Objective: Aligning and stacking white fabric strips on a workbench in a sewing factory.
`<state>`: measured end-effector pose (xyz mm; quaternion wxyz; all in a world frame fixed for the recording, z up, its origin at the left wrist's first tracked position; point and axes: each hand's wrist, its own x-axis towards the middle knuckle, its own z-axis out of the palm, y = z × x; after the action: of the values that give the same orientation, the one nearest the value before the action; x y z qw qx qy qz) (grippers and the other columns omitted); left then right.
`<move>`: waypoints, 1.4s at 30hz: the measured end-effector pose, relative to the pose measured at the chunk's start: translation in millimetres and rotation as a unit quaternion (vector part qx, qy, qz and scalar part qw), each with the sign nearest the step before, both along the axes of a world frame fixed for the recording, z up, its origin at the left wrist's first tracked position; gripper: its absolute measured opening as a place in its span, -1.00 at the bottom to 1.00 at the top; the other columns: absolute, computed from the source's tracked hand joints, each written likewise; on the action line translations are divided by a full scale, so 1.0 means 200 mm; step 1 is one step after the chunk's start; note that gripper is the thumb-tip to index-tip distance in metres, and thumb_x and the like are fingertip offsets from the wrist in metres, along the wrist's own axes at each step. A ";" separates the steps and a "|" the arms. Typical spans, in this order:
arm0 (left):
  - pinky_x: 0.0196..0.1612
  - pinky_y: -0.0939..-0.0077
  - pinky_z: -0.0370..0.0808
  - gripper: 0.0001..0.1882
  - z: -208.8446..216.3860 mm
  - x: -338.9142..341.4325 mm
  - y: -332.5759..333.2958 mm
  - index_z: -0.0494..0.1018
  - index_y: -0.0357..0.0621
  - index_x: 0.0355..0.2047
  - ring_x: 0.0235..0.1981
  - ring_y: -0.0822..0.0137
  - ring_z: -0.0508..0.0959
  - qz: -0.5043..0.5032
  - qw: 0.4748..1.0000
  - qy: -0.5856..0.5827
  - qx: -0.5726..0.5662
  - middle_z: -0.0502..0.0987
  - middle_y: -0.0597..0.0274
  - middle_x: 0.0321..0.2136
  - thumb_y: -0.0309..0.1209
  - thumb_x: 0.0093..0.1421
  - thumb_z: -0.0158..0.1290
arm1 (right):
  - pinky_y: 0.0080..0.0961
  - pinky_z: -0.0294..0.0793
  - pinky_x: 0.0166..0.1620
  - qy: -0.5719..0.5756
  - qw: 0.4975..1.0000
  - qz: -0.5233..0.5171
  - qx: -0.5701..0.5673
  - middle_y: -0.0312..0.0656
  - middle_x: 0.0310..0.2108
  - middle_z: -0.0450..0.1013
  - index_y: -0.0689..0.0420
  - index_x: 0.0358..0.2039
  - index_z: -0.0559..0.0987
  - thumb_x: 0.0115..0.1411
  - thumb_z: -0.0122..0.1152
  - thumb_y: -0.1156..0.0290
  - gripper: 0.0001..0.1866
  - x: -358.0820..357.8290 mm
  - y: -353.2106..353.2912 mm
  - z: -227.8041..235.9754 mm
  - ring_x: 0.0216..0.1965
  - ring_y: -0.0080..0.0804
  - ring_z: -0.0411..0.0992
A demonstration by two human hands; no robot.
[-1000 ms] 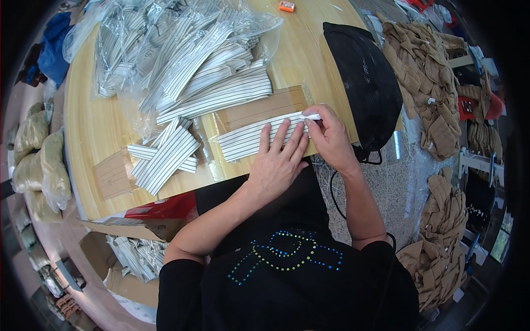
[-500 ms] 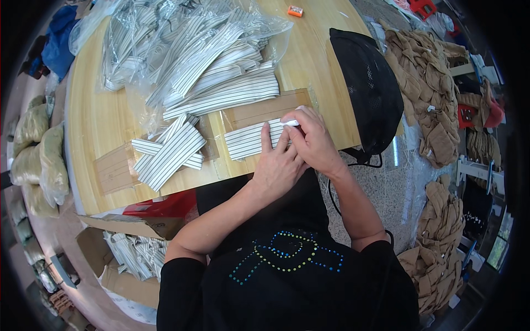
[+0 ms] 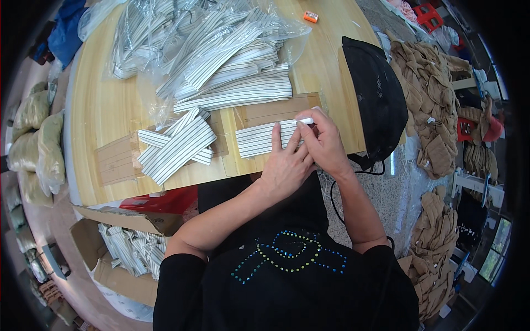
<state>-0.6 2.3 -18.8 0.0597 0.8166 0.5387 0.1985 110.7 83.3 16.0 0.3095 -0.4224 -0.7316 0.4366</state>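
A strip of white fabric with dark stripes (image 3: 256,140) lies flat by the table's near edge, along a cardboard piece with drawn lines (image 3: 270,112). My left hand (image 3: 284,168) rests on it with fingers stretched out, pressing it down. At the strip's far right corner, my right hand (image 3: 326,144) pinches a small white piece (image 3: 304,121) between thumb and fingers. Whether this is chalk or a turned-over edge of the fabric, I cannot tell. Just left, more striped strips (image 3: 179,146) lie crossed over one another.
Striped strips in clear plastic (image 3: 221,52) heap at the table's far side. A black mesh bag (image 3: 378,99) hangs over the right edge; an orange object (image 3: 311,17) lies far back. Below left, a cardboard box (image 3: 121,281) holds striped pieces. Brown garments (image 3: 428,105) pile on the right.
The view has shifted slightly, so the table things sit a little further right. Both hands keep nearly the same place on the strip, the right still pinching at its corner.
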 end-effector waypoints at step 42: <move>-0.01 0.20 0.28 -0.78 0.48 -0.53 -0.18 0.52 -0.17 -0.41 -0.31 0.23 0.42 0.085 0.979 0.021 0.183 0.46 0.26 -0.37 -0.50 -0.16 0.12 | -0.46 0.46 -0.15 0.030 0.936 -0.033 0.350 -0.18 -0.31 0.51 0.15 -0.09 0.54 0.09 0.20 0.69 -0.66 -0.19 0.32 0.23 -0.26 -0.32 0.50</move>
<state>-106.1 -33.5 77.9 -0.1191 0.7690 0.5619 0.2805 73.3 148.0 61.7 0.4736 -0.2986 -0.8139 0.1551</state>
